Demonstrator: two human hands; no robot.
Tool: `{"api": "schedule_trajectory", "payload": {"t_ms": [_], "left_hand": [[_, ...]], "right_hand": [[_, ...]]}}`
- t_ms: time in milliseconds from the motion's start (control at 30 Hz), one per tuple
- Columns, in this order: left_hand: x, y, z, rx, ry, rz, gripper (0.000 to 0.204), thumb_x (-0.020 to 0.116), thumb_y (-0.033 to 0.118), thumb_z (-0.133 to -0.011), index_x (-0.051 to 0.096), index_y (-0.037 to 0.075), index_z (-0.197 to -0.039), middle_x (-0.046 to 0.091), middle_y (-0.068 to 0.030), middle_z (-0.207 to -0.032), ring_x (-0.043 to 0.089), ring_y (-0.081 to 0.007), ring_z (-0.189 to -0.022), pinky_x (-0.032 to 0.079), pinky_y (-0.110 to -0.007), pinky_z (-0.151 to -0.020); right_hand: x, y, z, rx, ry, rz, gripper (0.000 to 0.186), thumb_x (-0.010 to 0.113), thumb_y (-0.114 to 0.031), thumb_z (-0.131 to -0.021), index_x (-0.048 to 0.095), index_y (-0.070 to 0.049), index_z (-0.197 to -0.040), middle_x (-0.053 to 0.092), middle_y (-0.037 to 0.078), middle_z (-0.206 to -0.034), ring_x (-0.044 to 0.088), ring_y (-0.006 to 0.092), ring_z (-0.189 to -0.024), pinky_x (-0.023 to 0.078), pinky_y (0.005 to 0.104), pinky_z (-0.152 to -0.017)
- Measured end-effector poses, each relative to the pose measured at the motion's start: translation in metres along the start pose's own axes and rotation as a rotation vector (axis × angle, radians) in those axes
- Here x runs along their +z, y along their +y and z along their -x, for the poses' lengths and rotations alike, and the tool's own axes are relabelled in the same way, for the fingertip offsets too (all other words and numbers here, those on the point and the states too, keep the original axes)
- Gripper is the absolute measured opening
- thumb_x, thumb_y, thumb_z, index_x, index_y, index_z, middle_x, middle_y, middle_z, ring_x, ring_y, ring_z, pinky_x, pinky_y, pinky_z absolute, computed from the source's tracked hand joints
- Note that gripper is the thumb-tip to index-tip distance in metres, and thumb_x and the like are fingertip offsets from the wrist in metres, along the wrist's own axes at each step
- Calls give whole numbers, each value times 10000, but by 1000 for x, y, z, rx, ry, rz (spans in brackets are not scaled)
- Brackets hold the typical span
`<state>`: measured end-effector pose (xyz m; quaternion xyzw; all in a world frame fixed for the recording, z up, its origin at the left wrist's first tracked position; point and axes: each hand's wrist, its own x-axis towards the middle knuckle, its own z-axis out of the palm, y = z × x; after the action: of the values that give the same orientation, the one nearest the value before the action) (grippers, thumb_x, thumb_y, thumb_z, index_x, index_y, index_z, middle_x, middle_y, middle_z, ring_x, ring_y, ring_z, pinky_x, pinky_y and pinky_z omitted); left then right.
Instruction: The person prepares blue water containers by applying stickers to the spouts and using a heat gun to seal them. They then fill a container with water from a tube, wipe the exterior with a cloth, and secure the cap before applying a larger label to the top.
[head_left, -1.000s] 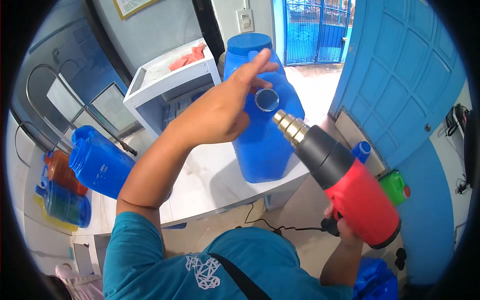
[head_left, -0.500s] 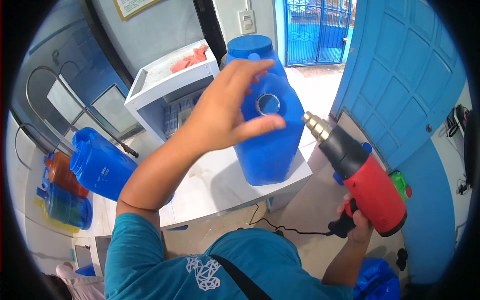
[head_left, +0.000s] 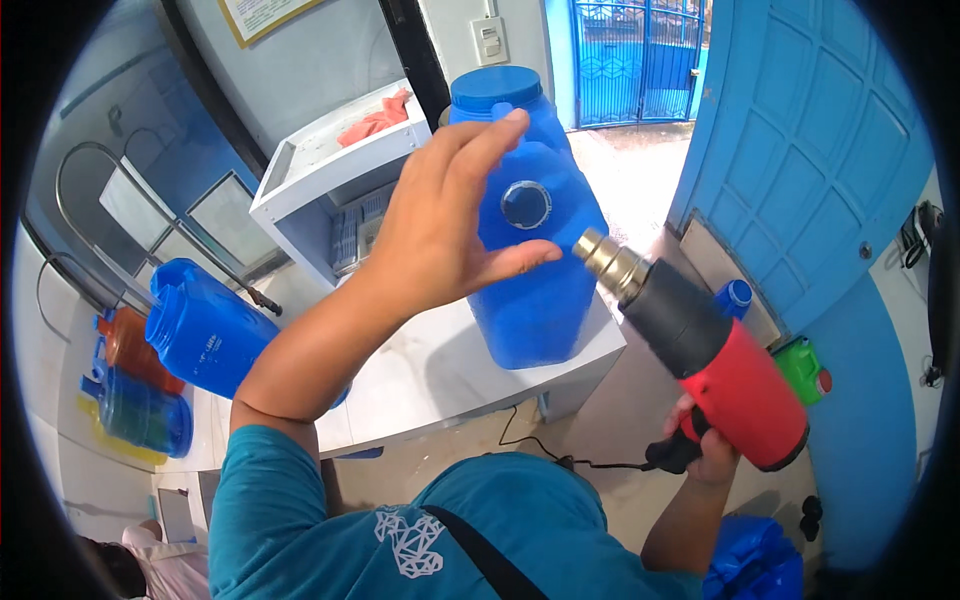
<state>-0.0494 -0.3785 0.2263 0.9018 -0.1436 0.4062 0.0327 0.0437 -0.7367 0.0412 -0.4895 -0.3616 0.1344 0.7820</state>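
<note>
A tall blue water jug [head_left: 535, 315] stands on the white counter [head_left: 415, 365], with a wide blue screw lid [head_left: 496, 88] at its far end. On its top is a small round spout [head_left: 526, 205] ringed in whitish material. My left hand [head_left: 435, 215] is beside this spout, thumb and fingers spread around it and holding nothing; whether it touches the jug I cannot tell. In my right hand [head_left: 714, 452] is a red and black heat gun [head_left: 742, 375], gripped by the handle. Its metal nozzle points at the jug's right side, near the spout.
At left, another blue jug [head_left: 215, 335] lies tilted by curved metal faucets [head_left: 80, 160], near orange and blue containers [head_left: 140, 410]. A white shelf [head_left: 290, 190] holds a pink cloth [head_left: 375, 118]. A black cord [head_left: 540, 450] trails below. Behind at right is a blue door [head_left: 800, 150].
The heat gun has shifted left, bringing its nozzle closer to the jug and spout. My left hand has moved slightly, its fingers now more upright beside the spout.
</note>
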Motion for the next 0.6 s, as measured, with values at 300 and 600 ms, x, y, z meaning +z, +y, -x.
{"api": "schedule_trajectory", "payload": {"t_ms": [300, 600], "left_hand": [[5, 6, 3, -23, 46, 32, 876, 808, 19, -733, 382, 94, -1495, 570, -222, -1339, 619, -356, -1166, 522, -446, -976], [-35, -11, 21, 117, 266, 0, 815, 692, 101, -798, 299, -32, -1499, 481, -256, -1418, 530, -334, -1275, 445, -458, -1067]], "right_hand": [[-13, 4, 1, 82, 37, -47, 676, 762, -515, -851, 581, 30, -1207, 638, 116, -943, 663, 225, -722, 533, 327, -599], [-30, 10, 5, 57, 65, -53, 610, 740, -486, -878, 613, 26, -1185, 674, 126, -931, 666, 224, -700, 534, 331, -605]]}}
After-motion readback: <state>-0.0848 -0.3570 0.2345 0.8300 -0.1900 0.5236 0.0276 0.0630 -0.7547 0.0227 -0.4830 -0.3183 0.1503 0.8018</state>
